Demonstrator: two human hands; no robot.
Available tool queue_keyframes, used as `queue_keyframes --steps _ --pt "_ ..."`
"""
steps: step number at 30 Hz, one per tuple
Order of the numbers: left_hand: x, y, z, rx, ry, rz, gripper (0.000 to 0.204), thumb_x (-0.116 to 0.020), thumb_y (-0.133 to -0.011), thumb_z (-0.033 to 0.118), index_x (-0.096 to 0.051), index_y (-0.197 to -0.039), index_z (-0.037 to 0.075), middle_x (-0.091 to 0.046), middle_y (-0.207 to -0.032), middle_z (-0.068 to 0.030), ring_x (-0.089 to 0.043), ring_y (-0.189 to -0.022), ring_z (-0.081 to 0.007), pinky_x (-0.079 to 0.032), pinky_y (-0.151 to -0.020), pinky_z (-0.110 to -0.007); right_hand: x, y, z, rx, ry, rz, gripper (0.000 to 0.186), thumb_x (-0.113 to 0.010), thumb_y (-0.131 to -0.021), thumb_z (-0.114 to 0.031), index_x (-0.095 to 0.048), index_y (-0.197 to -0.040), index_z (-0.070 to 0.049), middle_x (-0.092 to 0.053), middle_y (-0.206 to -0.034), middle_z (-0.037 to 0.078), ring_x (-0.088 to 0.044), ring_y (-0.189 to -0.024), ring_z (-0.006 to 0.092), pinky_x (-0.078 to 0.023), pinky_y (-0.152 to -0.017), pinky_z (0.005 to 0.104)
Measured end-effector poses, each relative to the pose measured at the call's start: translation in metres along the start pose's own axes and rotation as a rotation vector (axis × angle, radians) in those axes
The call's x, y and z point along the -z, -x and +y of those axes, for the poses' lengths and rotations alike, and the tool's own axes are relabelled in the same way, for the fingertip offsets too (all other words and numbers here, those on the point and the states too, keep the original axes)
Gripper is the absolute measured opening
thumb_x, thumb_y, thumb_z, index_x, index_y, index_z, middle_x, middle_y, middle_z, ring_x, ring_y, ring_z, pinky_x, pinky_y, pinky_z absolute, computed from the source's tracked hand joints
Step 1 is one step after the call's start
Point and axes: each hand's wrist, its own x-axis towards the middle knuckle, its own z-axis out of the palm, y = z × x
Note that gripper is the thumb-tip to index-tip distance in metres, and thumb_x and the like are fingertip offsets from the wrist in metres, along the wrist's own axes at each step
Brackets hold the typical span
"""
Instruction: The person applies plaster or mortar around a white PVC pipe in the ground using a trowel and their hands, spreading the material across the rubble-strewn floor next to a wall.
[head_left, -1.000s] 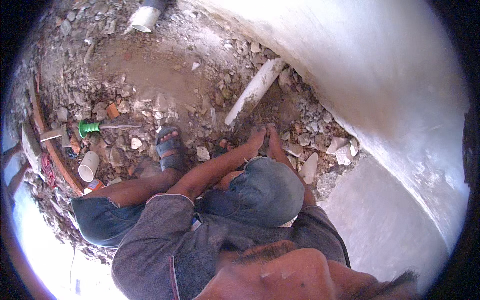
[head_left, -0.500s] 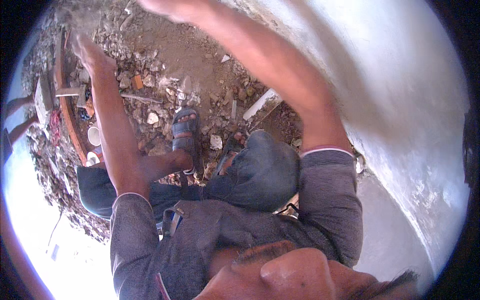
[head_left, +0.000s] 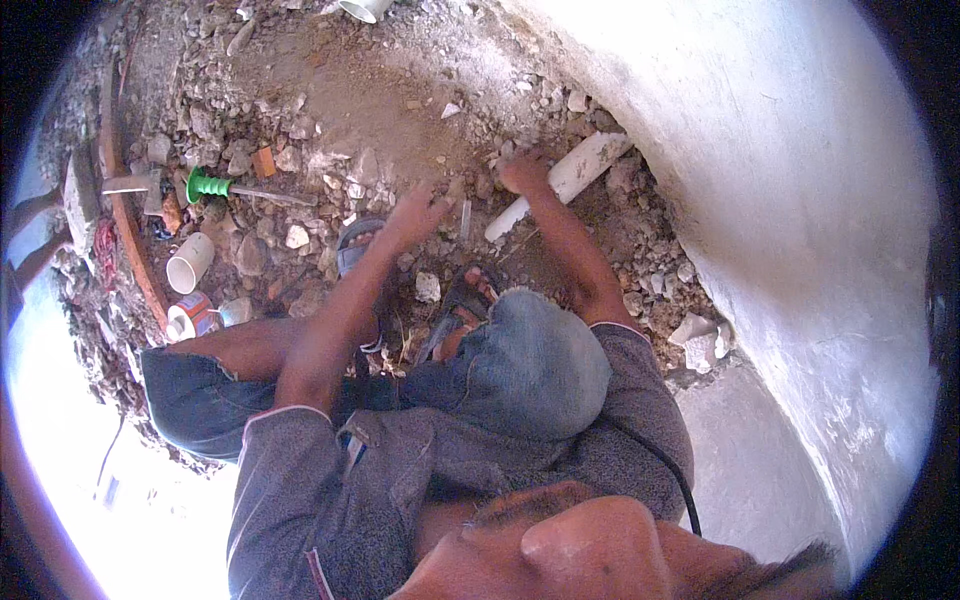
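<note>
My left hand (head_left: 421, 213) is low over the stony ground in front of my sandals, its fingers stretched out and slightly blurred, with nothing visible in them. Farther right, my right hand (head_left: 523, 173) reaches down to the rubble beside a dirty white pipe (head_left: 592, 165). Its fingers point away and downward, so whether they grip anything is hidden. The pipe lies slantwise at the wall's foot, partly covered with soil. A thin pale strip (head_left: 466, 219) rests on the stones between my hands.
A green-gripped chisel (head_left: 208, 186), a short white pipe piece (head_left: 190, 262) and an orange-and-white can (head_left: 190, 316) lie left. Another white pipe end (head_left: 366, 9) shows at the top. The whitewashed wall (head_left: 800, 200) bounds the right. Another person's limbs (head_left: 35, 215) show far left.
Both hands have come down and back toward me from the far side, the right hand arriving by the white pipe. The green-gripped chisel, earlier mostly behind my left arm, is now in sight.
</note>
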Motion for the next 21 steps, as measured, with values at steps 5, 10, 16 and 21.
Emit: queue_keyframes --steps 5,10,16,21 --pt "0.074 -0.027 0.013 0.041 -0.029 0.065 0.047 -0.049 -0.086 0.039 -0.049 -0.120 0.006 -0.049 -0.121 -0.0262 -0.046 -0.114 -0.0399 -0.038 -0.093 -0.046 -0.034 -0.016 -0.017 -0.016 -0.186 0.222 0.046 -0.039 -0.085 -0.031 -0.055 -0.113 0.002 -0.051 -0.119 0.026 -0.051 -0.107 0.0447 -0.039 -0.094 0.0519" --pt "0.046 -0.037 -0.010 0.065 -0.002 0.105 0.048 -0.049 -0.086 0.040 -0.048 -0.118 0.004 -0.055 -0.110 -0.0271 -0.053 -0.103 -0.0419 -0.042 -0.087 -0.048 -0.046 -0.042 -0.006 -0.117 -0.234 0.426 0.038 -0.041 -0.085 -0.031 -0.057 -0.108 -0.005 -0.055 -0.107 0.032 -0.054 -0.101 0.0458 -0.043 -0.088 0.0513" --pt "0.005 -0.020 -0.009 0.155 0.042 0.017 0.050 -0.051 -0.085 0.039 -0.046 -0.119 0.003 -0.055 -0.110 -0.0272 -0.053 -0.103 -0.0422 -0.042 -0.087 -0.047 -0.020 0.017 -0.019 0.095 -0.505 0.176 0.032 -0.046 -0.084 -0.028 -0.061 -0.093 -0.002 -0.059 -0.098 0.027 -0.058 -0.094 0.0410 -0.045 -0.082 0.0472" --pt "0.018 -0.041 -0.018 0.018 -0.030 -0.027 0.051 -0.056 -0.084 0.036 -0.048 -0.125 0.008 -0.056 -0.116 -0.0200 -0.053 -0.108 -0.0341 -0.040 -0.093 -0.042 -0.073 0.157 0.038 -0.339 -0.847 0.634 0.030 -0.048 -0.086 -0.022 -0.055 -0.112 -0.007 -0.055 -0.113 0.019 -0.052 -0.102 0.0384 -0.042 -0.088 0.0463"
